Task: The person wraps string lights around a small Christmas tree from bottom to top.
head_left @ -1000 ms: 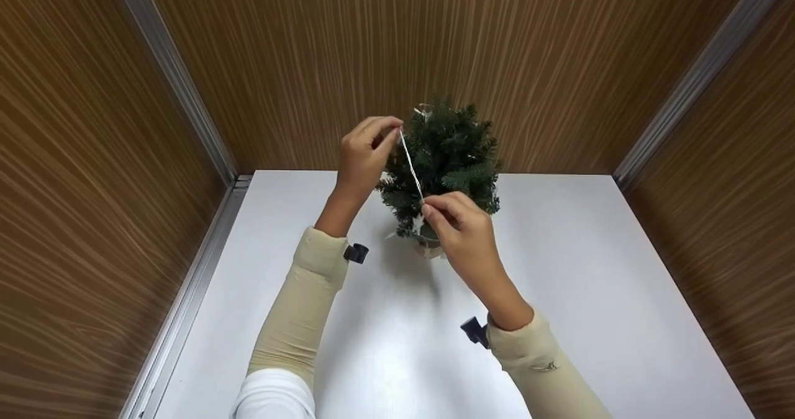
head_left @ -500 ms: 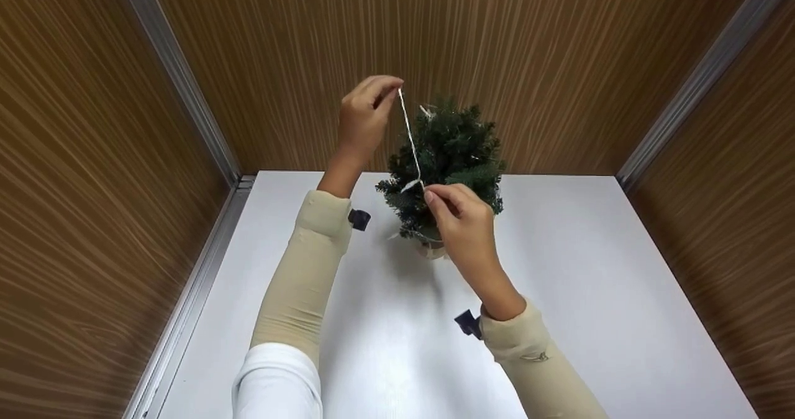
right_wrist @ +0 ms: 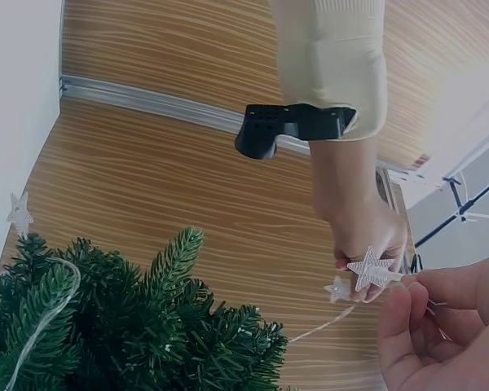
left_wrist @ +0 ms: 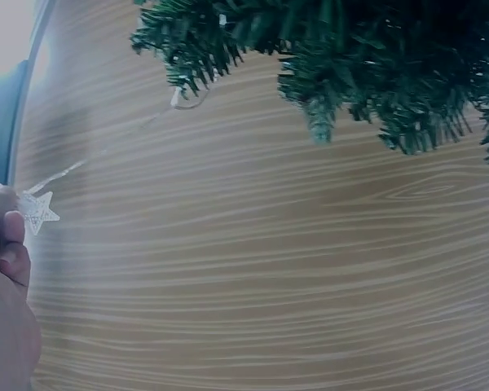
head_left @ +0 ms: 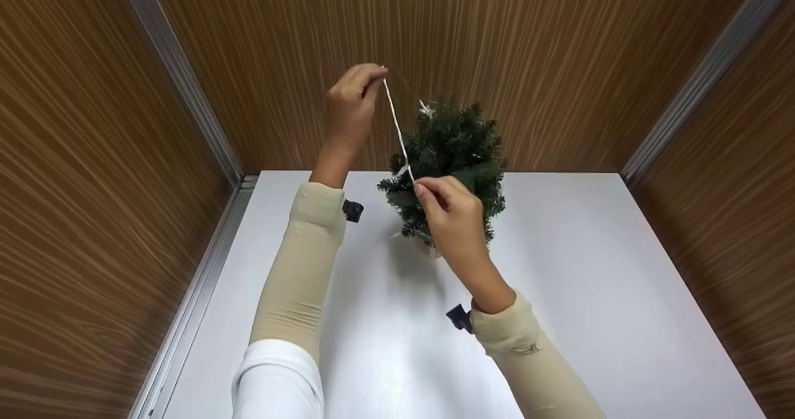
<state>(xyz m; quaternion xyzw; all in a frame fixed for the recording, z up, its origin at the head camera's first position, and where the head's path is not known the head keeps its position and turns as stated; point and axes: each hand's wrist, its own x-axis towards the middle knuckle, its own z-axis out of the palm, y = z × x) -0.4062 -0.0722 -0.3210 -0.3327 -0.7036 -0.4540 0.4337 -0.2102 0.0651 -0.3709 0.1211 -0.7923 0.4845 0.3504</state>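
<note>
A small green artificial Christmas tree (head_left: 456, 146) stands on the white table (head_left: 559, 251). My left hand (head_left: 353, 102) is raised left of its top and pinches a white star string light (head_left: 397, 124) between thumb and fingers. Lower down, my right hand (head_left: 456, 214) pinches the same string in front of the tree. The stretch between the hands is taut and slanted. In the right wrist view a clear plastic star (right_wrist: 371, 267) sits at the right fingertips. Another star (left_wrist: 39, 210) hangs by the left fingers in the left wrist view, where a strand runs to the branches.
Wood-grain panels (head_left: 310, 28) enclose the table at the back and both sides, with metal rails (head_left: 180, 84) at the corners. A clear star (right_wrist: 19, 213) pokes up from the tree. The base of the tree is partly hidden behind my right arm.
My left hand has risen and shifted slightly left, still pinching the string. My right hand has moved a little up and left. The tree stays in place.
</note>
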